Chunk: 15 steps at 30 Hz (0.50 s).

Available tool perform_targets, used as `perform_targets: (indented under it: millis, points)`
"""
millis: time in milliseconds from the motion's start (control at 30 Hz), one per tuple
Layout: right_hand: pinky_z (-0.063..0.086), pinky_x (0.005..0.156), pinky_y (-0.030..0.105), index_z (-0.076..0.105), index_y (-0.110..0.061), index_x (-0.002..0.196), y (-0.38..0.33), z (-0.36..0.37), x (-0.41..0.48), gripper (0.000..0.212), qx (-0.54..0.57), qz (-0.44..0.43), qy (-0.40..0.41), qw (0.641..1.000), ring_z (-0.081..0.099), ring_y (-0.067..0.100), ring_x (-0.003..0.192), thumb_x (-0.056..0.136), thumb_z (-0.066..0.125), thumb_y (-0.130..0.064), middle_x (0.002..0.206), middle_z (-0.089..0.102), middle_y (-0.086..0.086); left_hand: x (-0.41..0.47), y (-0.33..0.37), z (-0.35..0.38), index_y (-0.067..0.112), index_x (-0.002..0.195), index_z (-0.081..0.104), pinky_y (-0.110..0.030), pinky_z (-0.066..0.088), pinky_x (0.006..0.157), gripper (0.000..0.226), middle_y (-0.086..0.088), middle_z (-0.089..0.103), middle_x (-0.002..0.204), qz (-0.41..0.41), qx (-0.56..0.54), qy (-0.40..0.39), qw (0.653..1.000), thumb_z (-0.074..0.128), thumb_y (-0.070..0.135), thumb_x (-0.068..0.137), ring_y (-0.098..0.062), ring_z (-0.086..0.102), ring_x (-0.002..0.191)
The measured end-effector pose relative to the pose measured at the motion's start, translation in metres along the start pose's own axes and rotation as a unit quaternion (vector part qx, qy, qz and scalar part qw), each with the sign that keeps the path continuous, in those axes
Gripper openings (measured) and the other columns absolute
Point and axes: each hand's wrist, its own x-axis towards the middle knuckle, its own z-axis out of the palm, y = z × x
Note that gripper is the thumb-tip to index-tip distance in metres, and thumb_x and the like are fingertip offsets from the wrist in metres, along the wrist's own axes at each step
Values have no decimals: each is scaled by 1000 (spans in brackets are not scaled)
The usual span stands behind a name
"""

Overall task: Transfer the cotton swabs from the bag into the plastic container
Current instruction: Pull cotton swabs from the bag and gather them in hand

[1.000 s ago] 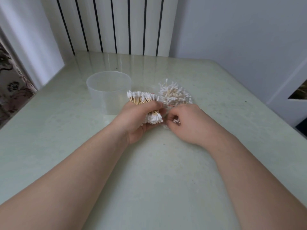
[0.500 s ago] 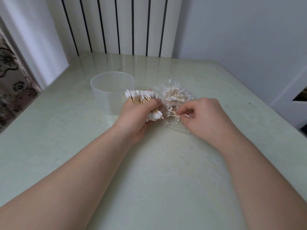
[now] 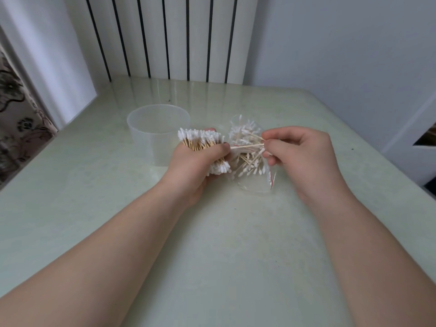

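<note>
Frosted translucent round plastic container (image 3: 151, 147), matt-walled; clear plastic bag (image 3: 257, 185), glossy and crinkled, with a red seal strip; white cotton swabs (image 3: 200, 139), fluffy matt tips on smooth pale wooden sticks; pale green table top (image 3: 224, 256), smooth, faintly mottled, reflective.

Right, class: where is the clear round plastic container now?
Head view: the clear round plastic container stands on the pale green table, left of centre, just behind the left hand.

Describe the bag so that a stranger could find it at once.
On the pale green table, look right of the round translucent container, between the left hand and the right hand. The bag is the crumpled clear pouch with a thin red strip, holding loose, jumbled swabs, unlike the tidy bundle that the left hand grips.
</note>
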Motion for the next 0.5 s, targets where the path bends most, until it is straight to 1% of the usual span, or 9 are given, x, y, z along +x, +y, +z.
perform_targets:
  millis: [133,200,267,333,433,500]
  points:
    - [52,63,24,74,-6,85,1,5,1,19,122,41,7,992,60,20,60,82,65,10,68,69,8,-1,1,0,17,94,61,-25,55,58,26,-5,67,81,-5,7,-34,999,69,-6,87,-16,68,69]
    - [51,62,23,73,-2,86,0,8,0,17,174,60,6,983,58,22,63,83,64,12,75,67,13,0,0,0,17,94,61,-27,56,62,26,-8,68,87,-15,-18,-47,999,69,-7,87,-17,68,71]
    - [50,58,21,70,0,86,-1,13,-1,16,219,74,-2,973,56,21,62,84,63,14,80,65,17,0,-1,1,16,94,62,-29,57,67,25,-13,67,94,-20,-31,-61,997,69,-7,87,-18,68,72]
    - [50,57,21,69,1,86,-1,16,-2,15,244,81,-7,966,56,20,61,85,63,14,80,63,17,-1,-2,1,11,100,65,-29,58,69,22,-15,68,99,-28,-30,-74,996,68,-7,87,-18,69,74]
    - [50,57,21,69,0,86,0,20,-3,15,242,79,-7,967,57,20,61,86,63,14,81,63,16,-3,-3,2,11,96,69,-28,59,72,22,-14,70,98,-36,-26,-97,994,66,-9,88,-20,69,80]
    - [52,60,21,69,1,87,2,22,-3,14,239,78,-11,968,58,18,60,86,64,13,79,63,14,-4,-5,3,6,105,70,-30,59,77,24,-15,71,103,-32,0,-114,993,65,-10,88,-22,69,88]
